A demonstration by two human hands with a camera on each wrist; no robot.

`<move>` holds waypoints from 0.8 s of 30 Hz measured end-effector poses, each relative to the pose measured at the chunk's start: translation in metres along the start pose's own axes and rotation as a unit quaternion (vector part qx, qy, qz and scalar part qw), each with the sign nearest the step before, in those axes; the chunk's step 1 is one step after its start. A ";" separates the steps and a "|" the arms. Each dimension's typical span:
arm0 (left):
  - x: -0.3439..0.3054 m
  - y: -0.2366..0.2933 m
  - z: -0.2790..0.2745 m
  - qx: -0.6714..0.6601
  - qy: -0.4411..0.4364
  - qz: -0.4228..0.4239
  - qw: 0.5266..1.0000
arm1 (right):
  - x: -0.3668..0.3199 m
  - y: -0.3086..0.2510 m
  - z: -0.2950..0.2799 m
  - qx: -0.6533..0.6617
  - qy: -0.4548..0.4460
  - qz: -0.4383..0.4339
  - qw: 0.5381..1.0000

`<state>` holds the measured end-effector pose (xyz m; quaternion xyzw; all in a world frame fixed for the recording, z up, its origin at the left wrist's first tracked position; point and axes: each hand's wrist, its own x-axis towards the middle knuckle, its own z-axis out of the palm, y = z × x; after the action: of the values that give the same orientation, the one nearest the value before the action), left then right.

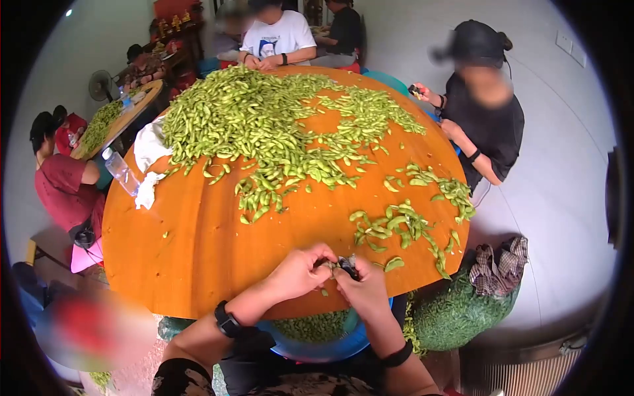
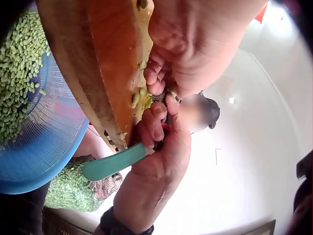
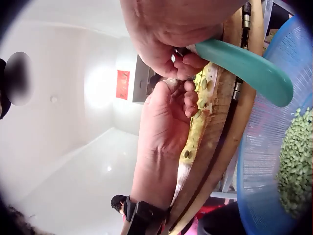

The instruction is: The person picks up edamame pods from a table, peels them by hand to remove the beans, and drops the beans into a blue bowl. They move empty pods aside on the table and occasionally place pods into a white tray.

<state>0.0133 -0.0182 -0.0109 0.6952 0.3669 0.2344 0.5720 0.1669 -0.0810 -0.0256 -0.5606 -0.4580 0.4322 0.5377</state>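
Observation:
Just over the near table edge, my two hands meet, fingertips close together. My left hand (image 1: 297, 272) pinches a small green soybean pod (image 1: 328, 265), mostly hidden behind the fingers. My right hand (image 1: 367, 288) grips a tool with a teal handle (image 3: 244, 66), which sticks out behind the palm; its working end is hidden in the fingers, so I cannot tell its kind. Below the hands, a blue mesh basket (image 2: 63, 132) holds shelled green beans (image 3: 296, 166). Loose pods (image 1: 403, 224) lie right of my hands on the round wooden table (image 1: 198, 264).
A large heap of pods (image 1: 238, 122) covers the table's far side. A plastic bottle (image 1: 120, 171) and crumpled tissue (image 1: 148, 190) lie at the left. A full green net sack (image 1: 462, 317) stands at the lower right. Other people sit around the tables, one (image 1: 485, 112) at the right.

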 end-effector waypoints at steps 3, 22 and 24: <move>-0.002 0.000 0.001 0.010 -0.004 0.016 1.000 | 0.001 -0.002 -0.004 0.010 -0.031 0.024 0.999; -0.015 0.009 -0.031 0.331 0.095 0.095 0.934 | 0.021 -0.006 -0.089 -0.143 0.024 0.012 0.989; -0.013 0.018 -0.046 0.484 0.228 -0.001 0.845 | 0.022 0.000 -0.096 -0.219 0.051 -0.097 0.970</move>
<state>-0.0244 -0.0009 0.0183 0.8101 0.5547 0.1784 0.0640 0.2655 -0.0796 -0.0211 -0.6390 -0.5658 0.2381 0.4635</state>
